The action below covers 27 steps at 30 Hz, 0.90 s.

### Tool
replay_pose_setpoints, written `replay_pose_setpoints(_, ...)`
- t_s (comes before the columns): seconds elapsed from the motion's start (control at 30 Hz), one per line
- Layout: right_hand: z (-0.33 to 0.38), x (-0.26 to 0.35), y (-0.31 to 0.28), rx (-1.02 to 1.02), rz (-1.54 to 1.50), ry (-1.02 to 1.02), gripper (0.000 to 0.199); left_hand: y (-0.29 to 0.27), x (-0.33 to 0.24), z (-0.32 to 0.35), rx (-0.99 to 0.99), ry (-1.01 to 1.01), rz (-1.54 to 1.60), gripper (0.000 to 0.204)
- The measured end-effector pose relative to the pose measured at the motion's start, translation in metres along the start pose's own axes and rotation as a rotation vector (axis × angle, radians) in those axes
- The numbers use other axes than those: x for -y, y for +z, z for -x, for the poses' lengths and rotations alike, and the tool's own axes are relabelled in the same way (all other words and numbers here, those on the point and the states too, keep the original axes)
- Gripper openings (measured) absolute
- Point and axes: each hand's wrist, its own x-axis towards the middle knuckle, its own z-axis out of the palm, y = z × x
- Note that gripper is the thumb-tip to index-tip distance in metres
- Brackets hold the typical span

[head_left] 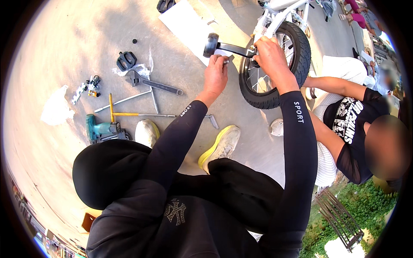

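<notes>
A bicycle wheel with a knobby black tyre [301,49] and pale spokes stands before me, joined to a white frame [284,13]. My right hand [273,58] is closed around the inner end of a black training wheel bracket [235,49], close to the hub. That bracket reaches left to a small black training wheel [211,45]. Just below the small wheel, my left hand [216,77] is pinched on a small silvery part, too small to name. My right fingers partly hide the hub.
A co-worker [344,116] crouches at right, one hand by the tyre. On the ground at left lie an adjustable wrench [165,88], T-handle wrenches [142,114], a teal power tool [101,129], a black pedal [126,61] and a plastic bag [56,105]. A white sheet [185,28] lies ahead.
</notes>
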Motion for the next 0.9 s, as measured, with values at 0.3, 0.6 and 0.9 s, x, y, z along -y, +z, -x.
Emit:
replay_pose_setpoints(0.3,-0.003,0.005,-0.005,0.062,-0.001,0.063,0.027,-0.002,-0.044,-0.07,0.369,-0.074,0.223,0.025)
replay_pose_setpoints(0.6,0.002,-0.001,0.005,0.005,-0.009,0.05,0.03,-0.006,-0.05,-0.08,0.471,-0.187,0.376,0.025)
replay_pose_setpoints(0.9,0.001,0.008,-0.006,0.041,-0.026,0.081,0.017,0.003,-0.047,-0.068,0.373,-0.277,0.745,0.036)
